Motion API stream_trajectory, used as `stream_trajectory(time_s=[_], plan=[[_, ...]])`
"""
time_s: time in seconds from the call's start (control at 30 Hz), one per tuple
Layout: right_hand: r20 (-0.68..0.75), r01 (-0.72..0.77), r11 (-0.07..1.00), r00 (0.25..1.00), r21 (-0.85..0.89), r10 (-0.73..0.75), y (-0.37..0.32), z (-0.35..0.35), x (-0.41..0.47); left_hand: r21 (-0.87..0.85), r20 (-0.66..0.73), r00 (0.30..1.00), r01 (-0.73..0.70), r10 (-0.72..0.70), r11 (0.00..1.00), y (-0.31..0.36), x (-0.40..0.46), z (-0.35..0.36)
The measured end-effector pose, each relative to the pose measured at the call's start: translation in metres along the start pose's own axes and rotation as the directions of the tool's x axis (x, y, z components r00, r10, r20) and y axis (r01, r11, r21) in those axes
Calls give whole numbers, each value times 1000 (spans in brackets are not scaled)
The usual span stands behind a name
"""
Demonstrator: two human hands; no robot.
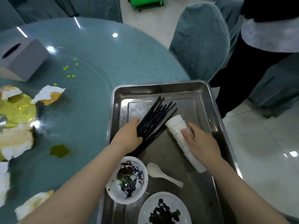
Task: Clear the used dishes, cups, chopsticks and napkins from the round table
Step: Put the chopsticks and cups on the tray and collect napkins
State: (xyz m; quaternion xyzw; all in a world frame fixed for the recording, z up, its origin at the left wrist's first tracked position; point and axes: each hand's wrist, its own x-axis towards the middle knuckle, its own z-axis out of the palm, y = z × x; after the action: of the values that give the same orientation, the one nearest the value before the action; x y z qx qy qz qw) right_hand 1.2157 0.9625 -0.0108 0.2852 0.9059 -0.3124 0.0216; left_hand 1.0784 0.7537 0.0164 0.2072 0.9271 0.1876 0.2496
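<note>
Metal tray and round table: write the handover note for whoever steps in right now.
Left hand: grips the bundle of black chopsticks lying in the rectangular metal tray.
Right hand: holds the stack of white paper cups, lying on its side in the tray.
Done: the white bowl smeared with dark sauce, white plastic spoon and white plate with dark leftovers are in the tray.
Left: torn, stained white napkins, gold foil sheet, green peas and a greenish spill on the round blue-green glass table. The grey tissue box stands there too.
</note>
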Motion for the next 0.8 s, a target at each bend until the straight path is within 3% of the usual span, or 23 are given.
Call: stream_trajectory(time_s=[0.27, 0.63, 0.8], plan=[[-127, 101, 989, 988, 106, -88, -38, -6, -28, -113, -124, 990, 49, -63, 992, -30, -59, -23], [8, 280, 934, 957, 223, -289, -104, 12, -74, -262, -281, 949, 68, -143, 963, -72, -156, -50], [90, 324, 932, 936, 164, -341, -131, 30, -106, -321, -310, 930, 95, -200, 942, -103, -206, -56]])
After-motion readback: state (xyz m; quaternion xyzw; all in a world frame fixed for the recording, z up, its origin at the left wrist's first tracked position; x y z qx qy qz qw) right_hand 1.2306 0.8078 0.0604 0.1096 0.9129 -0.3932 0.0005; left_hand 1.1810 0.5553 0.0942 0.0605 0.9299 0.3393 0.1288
